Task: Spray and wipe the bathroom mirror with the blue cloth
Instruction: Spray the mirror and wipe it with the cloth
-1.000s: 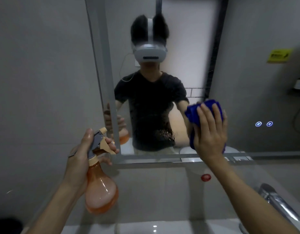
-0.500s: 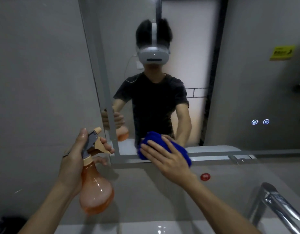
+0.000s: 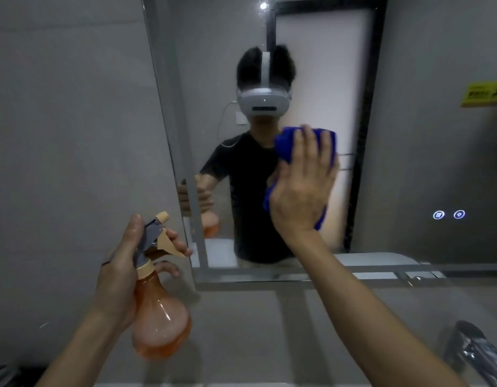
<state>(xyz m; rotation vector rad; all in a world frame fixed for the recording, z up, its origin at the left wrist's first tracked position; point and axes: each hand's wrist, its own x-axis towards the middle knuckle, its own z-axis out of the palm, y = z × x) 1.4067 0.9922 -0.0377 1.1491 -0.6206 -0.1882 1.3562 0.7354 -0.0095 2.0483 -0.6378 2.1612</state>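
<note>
The bathroom mirror [image 3: 409, 163] fills the upper right of the head view, with a grey frame along its left and bottom edges. My right hand [image 3: 303, 188] lies flat with straight fingers on the blue cloth [image 3: 285, 145] and presses it against the glass near the mirror's middle. The cloth shows above my fingertips and at both sides of my palm. My left hand [image 3: 121, 269] grips the neck of an orange spray bottle [image 3: 159, 317] left of the mirror's lower corner, with fingers around its trigger. The nozzle points toward the mirror.
A chrome faucet [image 3: 476, 353] juts in at the bottom right above the white sink rim. Two lit touch buttons [image 3: 448, 214] glow on the mirror's right side. A yellow sticker [image 3: 481, 93] shows in the reflection. Grey tiled wall lies left of and below the mirror.
My right hand has swept the blue cloth from the mirror's bottom edge up and to the right, to mid-glass. The left hand with the spray bottle has stayed in place.
</note>
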